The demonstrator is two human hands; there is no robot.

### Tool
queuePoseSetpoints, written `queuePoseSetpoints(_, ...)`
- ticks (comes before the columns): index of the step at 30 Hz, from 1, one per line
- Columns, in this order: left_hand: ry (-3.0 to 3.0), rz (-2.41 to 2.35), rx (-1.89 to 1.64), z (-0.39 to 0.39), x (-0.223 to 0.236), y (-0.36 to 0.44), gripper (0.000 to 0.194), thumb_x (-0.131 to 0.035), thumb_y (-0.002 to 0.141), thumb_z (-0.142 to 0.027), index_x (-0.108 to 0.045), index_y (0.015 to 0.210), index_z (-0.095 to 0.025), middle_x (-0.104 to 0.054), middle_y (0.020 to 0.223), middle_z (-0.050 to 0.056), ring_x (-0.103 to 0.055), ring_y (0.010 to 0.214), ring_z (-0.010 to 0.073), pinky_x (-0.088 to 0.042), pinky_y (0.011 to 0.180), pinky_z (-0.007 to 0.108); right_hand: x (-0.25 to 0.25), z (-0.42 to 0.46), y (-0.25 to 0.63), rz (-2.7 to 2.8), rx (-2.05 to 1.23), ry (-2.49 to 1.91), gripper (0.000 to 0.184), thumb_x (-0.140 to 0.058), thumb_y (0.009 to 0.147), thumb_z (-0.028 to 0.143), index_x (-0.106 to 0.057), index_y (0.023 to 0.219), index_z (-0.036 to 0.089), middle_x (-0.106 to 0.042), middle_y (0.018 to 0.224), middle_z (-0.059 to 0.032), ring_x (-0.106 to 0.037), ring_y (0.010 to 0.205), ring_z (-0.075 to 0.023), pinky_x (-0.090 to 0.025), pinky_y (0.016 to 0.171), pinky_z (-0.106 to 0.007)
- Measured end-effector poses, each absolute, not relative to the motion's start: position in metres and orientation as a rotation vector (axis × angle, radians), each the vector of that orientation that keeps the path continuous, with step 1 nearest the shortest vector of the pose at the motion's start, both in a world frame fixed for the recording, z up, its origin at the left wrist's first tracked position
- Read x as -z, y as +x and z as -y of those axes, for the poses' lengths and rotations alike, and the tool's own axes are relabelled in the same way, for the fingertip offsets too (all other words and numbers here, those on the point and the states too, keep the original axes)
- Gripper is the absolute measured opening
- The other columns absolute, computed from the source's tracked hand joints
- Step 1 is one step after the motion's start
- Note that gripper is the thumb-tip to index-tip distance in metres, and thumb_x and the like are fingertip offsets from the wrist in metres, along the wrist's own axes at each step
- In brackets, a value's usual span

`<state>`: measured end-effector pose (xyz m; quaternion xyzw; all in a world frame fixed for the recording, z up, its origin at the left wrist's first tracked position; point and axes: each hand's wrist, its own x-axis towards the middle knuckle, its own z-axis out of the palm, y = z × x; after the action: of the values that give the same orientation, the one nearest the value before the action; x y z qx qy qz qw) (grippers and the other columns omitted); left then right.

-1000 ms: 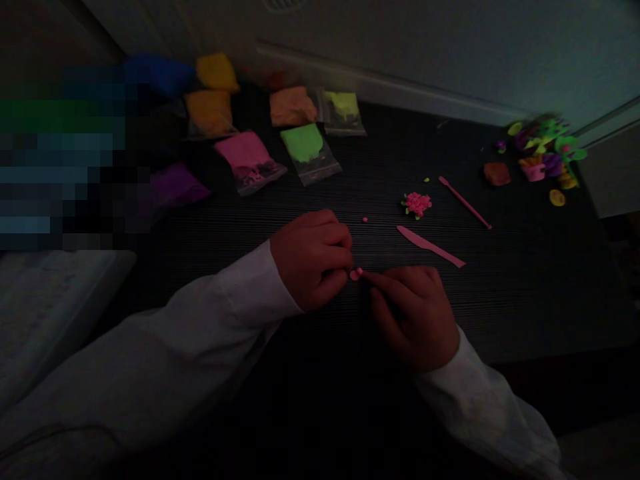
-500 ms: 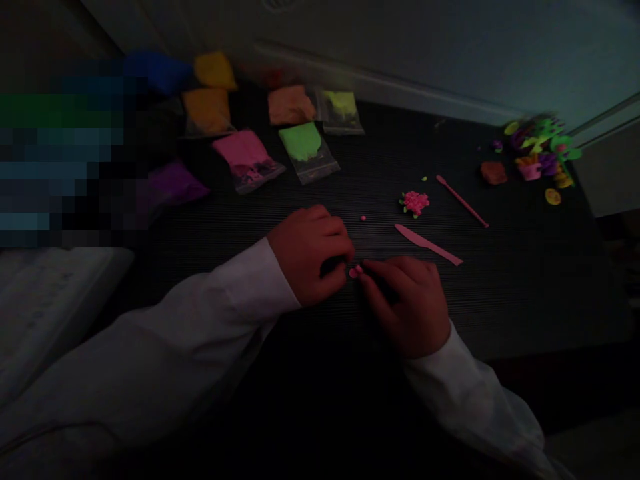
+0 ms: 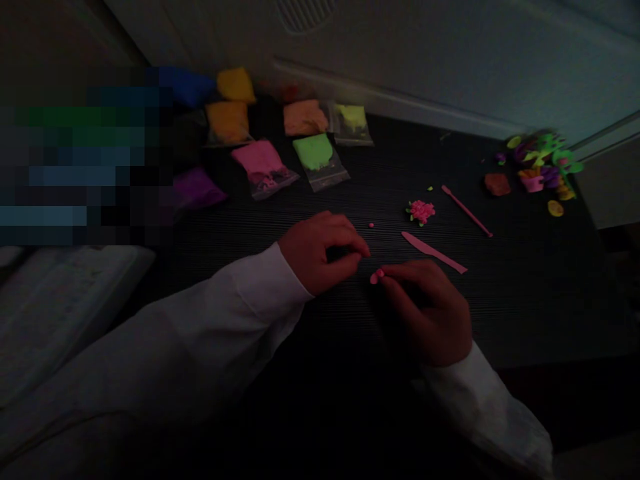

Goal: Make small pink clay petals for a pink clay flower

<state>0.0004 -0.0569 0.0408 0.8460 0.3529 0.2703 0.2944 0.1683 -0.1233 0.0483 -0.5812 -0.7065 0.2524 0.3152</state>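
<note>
My right hand (image 3: 434, 310) pinches a small pink piece of modelling clay (image 3: 375, 277), a few tiny rounded bits, between thumb and forefinger. Just left of it is my left hand (image 3: 327, 253), thumb and forefinger brought together in a ring; whether anything is between their tips is too small and dark to tell. Beyond the hands lies a tiny pink clay ball (image 3: 371, 225). A pink clay flower (image 3: 421, 211) with green leaves rests farther right. Below it is a pink plastic clay knife (image 3: 434, 252), and a thin pink modelling tool (image 3: 467, 211) lies beyond.
Bags of clay stand at the back left: pink (image 3: 260, 163), green (image 3: 314, 152), orange (image 3: 227, 121), peach (image 3: 305, 117), yellow-green (image 3: 351, 117) and purple (image 3: 200, 187). At the right corner are a brown lump (image 3: 497, 185) and colourful clay figures (image 3: 547, 160). A wall panel (image 3: 425, 60) borders the dark table.
The view has shifted slightly, so everything sits lower and farther right. My right hand has drawn a little rightward with the pink clay, and my left fingertips are farther from it.
</note>
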Motion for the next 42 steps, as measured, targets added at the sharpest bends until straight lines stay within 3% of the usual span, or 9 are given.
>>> queuePoseSetpoints(8, 1.969, -0.714, -0.736, 0.063, -0.055, 0.001, 0.015, -0.050, 0.068, -0.017, -0.060, 0.078, -0.015, -0.055, 0.075, 0.003, -0.051, 0.070, 0.0088, -0.041, 0.065, 0.020, -0.054, 0.126, 0.166, 1.646, -0.809, -1.360, 0.016, -0.054, 0.066, 0.013, -0.057, 0.080, 0.021, -0.053, 0.074, 0.0004, -0.049, 0.069, -0.0110, -0.039, 0.060, -0.026)
queuePoseSetpoints(42, 1.959, -0.674, -0.840, 0.069, -0.052, 0.005, 0.014, -0.053, 0.067, -0.019, -0.062, 0.076, -0.017, -0.057, 0.073, 0.004, -0.051, 0.070, 0.0106, -0.040, 0.067, 0.022, -0.052, 0.127, 0.165, 1.520, -0.921, -1.316, 0.011, -0.056, 0.064, 0.012, -0.054, 0.073, 0.019, -0.050, 0.069, 0.0009, -0.048, 0.065, -0.0104, -0.039, 0.058, -0.026)
